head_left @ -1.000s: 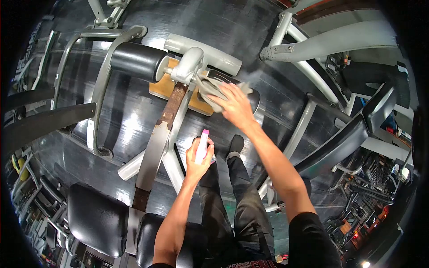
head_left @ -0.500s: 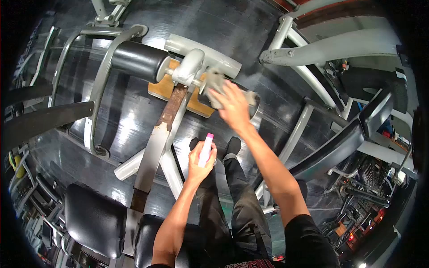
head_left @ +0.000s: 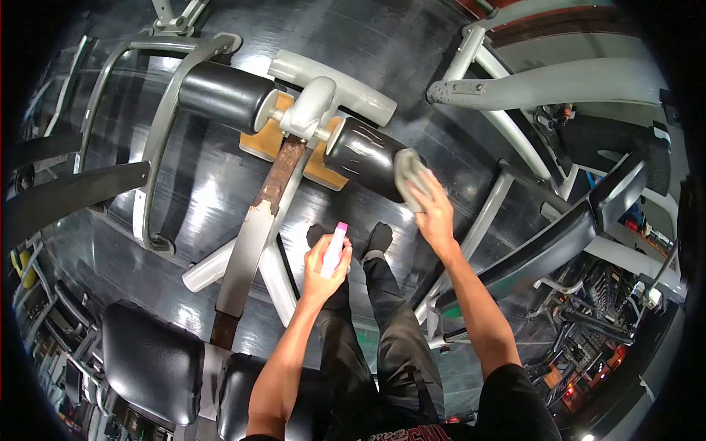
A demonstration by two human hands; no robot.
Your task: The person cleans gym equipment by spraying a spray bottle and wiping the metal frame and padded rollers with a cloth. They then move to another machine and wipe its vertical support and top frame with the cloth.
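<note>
My left hand is wrapped round a white bottle with a pink top, held above the floor between the machine's frame and my feet. With my right hand I press a grey-beige cloth against the outer end of a black foam roller. Shiny streaks show on that roller's upper surface. A second black roller sits at the other side of the grey pivot. Below the pivot runs a metal beam with a worn brown upper section.
Black padded seats lie at the lower left. A curved grey frame stands on the left, and another machine with a black bench pad on the right. Wooden footplates sit under the rollers.
My right hand and the cloth have moved right and down, from the roller's inner part to its outer end, uncovering the streaked surface. My left hand still holds the bottle, almost unmoved.
</note>
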